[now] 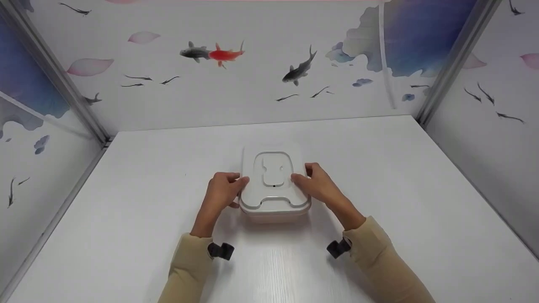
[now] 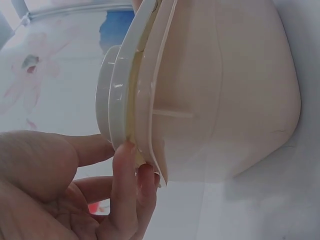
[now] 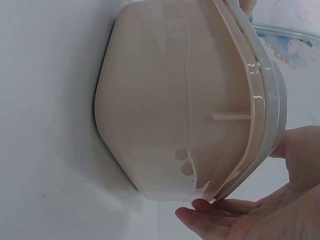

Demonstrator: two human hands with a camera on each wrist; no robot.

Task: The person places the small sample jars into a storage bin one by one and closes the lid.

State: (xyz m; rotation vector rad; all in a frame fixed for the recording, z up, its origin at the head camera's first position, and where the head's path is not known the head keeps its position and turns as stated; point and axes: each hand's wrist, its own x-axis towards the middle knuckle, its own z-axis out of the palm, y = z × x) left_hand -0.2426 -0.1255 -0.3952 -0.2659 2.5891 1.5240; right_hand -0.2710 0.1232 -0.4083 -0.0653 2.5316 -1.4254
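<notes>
A white rectangular lidded container (image 1: 273, 210) stands in the middle of the white table (image 1: 400, 176). Its lid (image 1: 273, 170) has a raised, moulded centre. My left hand (image 1: 223, 191) holds the lid's left edge, thumb on top and fingertips (image 2: 131, 170) under the rim. On the other side my right hand (image 1: 318, 185) grips the right edge the same way, its fingers (image 3: 215, 210) curled beneath the rim. The wrist views show the pale container body (image 2: 225, 100) (image 3: 170, 100) from the side, resting on the table with the lid on it.
Panels printed with fish and petals (image 1: 219, 54) wall in the table at the back and both sides, with metal posts (image 1: 63, 80) in the corners. Small black cameras (image 1: 221, 250) sit on both beige sleeves.
</notes>
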